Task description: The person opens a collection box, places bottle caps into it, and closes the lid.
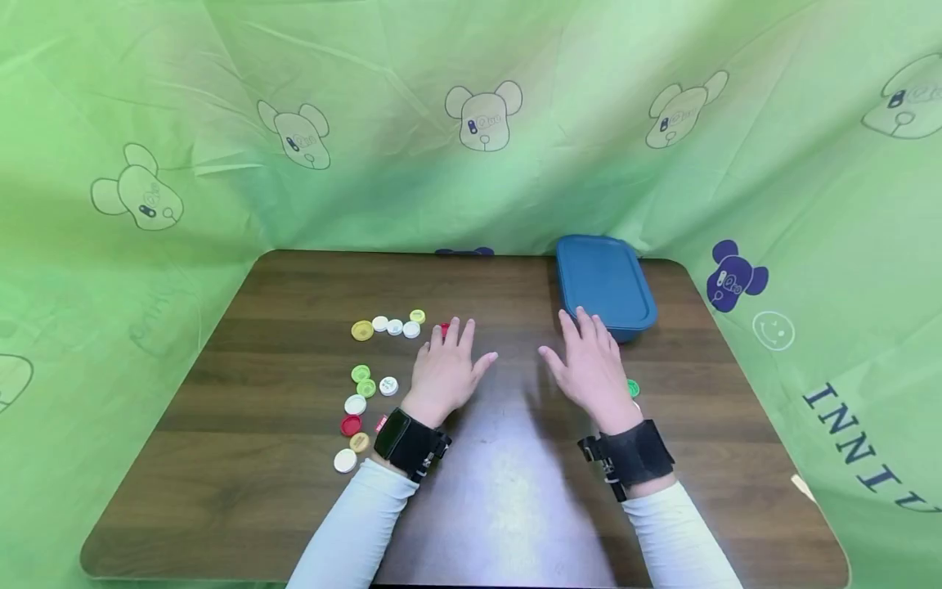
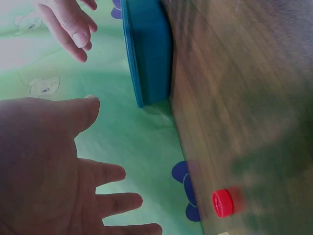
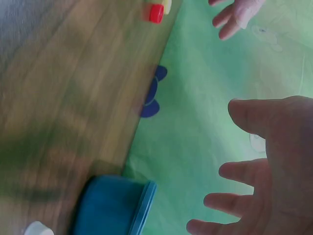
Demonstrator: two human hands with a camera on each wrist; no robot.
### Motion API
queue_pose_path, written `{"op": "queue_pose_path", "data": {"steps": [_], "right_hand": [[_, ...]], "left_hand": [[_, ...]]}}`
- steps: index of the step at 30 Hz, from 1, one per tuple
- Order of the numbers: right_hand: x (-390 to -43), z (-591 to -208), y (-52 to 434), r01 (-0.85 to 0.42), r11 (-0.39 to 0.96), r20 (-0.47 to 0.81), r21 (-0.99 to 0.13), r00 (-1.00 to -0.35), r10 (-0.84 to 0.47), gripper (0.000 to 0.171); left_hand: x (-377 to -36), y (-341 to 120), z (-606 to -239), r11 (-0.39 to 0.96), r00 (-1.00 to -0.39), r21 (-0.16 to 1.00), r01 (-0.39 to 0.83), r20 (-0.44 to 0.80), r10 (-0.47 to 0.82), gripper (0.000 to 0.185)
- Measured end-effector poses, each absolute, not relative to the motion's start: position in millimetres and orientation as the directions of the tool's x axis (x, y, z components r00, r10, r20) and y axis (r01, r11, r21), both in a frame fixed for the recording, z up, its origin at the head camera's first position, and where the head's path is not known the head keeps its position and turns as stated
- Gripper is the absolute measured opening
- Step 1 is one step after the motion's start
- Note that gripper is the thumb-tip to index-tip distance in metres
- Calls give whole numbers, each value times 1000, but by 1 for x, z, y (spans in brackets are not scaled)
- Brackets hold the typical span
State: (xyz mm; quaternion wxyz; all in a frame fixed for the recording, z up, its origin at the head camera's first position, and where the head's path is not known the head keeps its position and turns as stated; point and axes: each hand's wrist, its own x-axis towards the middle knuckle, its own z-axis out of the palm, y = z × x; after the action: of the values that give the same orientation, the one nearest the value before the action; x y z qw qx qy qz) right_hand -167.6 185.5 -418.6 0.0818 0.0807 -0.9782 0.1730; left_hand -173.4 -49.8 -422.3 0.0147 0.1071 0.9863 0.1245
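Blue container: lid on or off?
On: head view shows a flat lid covering the blue container; its edge shows in both wrist views. Contents hidden.

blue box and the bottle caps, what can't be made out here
- Head view: inside of the blue box, hidden by its lid.
- Head view: part of the far red cap, covered by the left hand.
- Head view: markings on the gold cap, too small to read.
- Right wrist view: the white cap, cut off by the bottom edge.

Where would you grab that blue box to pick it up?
Probably the long sides of the blue box, below its lid: left hand from the left, right hand from the right. It sits flat, and the curtain hangs close behind its far end.
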Motion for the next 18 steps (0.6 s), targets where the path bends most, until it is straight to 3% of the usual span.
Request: {"op": "queue_pose_path", "data": {"steps": [12,18], "right_hand": [[-190,-412,227,-51,917,228,-396,-973,45,60],[-200,-408,245,112,903,128,-415,-975,180,64]], "left_hand": [[-207,-23,-409,949,-965,211,234,-66,252,76],[-232,-9,-413,948,-958,200,248,-97,271,74]]}}
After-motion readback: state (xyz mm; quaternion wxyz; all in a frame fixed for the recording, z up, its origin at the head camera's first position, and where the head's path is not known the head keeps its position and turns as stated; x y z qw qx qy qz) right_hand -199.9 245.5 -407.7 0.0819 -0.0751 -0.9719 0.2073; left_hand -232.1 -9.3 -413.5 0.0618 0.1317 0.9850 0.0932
